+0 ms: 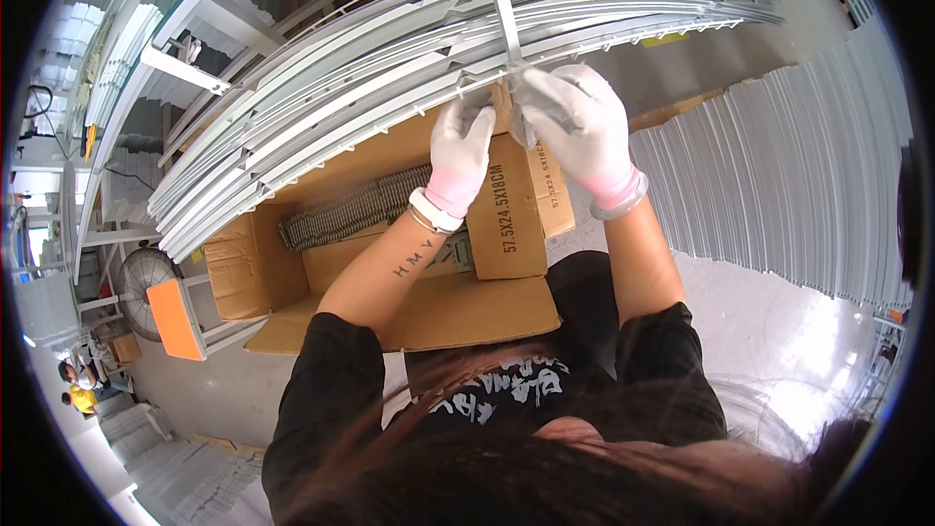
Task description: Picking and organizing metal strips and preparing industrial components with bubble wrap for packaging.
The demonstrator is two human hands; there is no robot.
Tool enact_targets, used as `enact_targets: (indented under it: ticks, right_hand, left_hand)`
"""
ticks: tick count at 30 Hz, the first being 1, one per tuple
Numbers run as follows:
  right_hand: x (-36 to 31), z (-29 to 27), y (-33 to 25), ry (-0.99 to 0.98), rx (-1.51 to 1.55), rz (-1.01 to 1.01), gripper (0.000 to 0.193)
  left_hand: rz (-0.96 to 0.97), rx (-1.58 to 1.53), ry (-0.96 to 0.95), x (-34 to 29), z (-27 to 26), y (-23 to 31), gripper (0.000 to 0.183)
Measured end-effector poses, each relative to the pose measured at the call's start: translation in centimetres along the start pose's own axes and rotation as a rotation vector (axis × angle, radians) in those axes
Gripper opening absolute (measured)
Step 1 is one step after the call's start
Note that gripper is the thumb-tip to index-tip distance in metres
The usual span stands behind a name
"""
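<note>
My left hand (462, 154), in a white glove with a pink cuff, is closed with its fingertips at the far edge of an open cardboard box (331, 317). Beside it, my right hand (584, 131), gloved the same way, has its fingers bent in a pinch. Between the two hands is a small crumpled, partly see-through piece (519, 107), blurred; I cannot tell its kind or which hand grips it. Inside the box lies a long row of tightly packed grey metal pieces (355, 206), with my left forearm crossing over it.
Past the box, a white wire rack (365, 141) carries layers of long white strips (390, 63), with an upright post (500, 0) near my hands. Grey-white panels (779, 175) are stacked at right. An orange-topped stool (177, 319) and a fan (146, 287) stand left; people are far off.
</note>
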State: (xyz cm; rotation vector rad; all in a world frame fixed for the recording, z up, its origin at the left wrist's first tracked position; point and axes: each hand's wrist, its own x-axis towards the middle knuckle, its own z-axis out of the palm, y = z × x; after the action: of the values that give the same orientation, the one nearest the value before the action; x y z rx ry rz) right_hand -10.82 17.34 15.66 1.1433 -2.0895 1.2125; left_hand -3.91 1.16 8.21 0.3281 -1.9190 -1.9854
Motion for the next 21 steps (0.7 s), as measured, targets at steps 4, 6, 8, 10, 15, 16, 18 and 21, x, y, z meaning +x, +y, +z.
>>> enact_targets:
  ticks: [4,6,8,10,15,16,18,21]
  right_hand:
    - [-0.7,0.6,0.4,-0.011,0.027,0.048,0.019]
    - [-1.1,0.3,0.3,-0.037,0.053,0.056,0.019]
    - [-1.2,-0.1,0.3,-0.060,0.073,0.066,0.018]
    - [-1.1,-0.5,0.3,-0.098,0.053,0.104,0.010]
    - [-2.4,0.3,1.6,-0.152,0.291,0.190,0.012]
    - [-2.5,0.4,1.6,-0.145,0.339,0.181,0.012]
    - [-2.4,0.2,1.6,-0.149,0.342,0.157,0.012]
    - [-2.5,-0.1,2.1,-0.191,0.381,0.065,0.012]
  left_hand:
    - [0.089,0.195,-0.055,-2.6,0.0,1.6,0.022]
    - [0.437,0.342,-0.039,-2.1,0.1,3.9,0.026]
    - [1.024,0.920,-0.058,-0.3,-0.5,6.9,0.034]
    - [1.015,1.067,-0.150,0.9,-0.2,8.6,0.041]
    - [0.976,1.398,-0.511,3.5,0.4,11.4,0.036]
    - [0.953,1.458,-0.618,4.0,0.4,11.9,0.033]
    - [1.003,1.416,-0.690,4.9,0.5,12.9,0.024]
    - [0.977,1.386,-0.871,6.0,0.2,13.4,0.014]
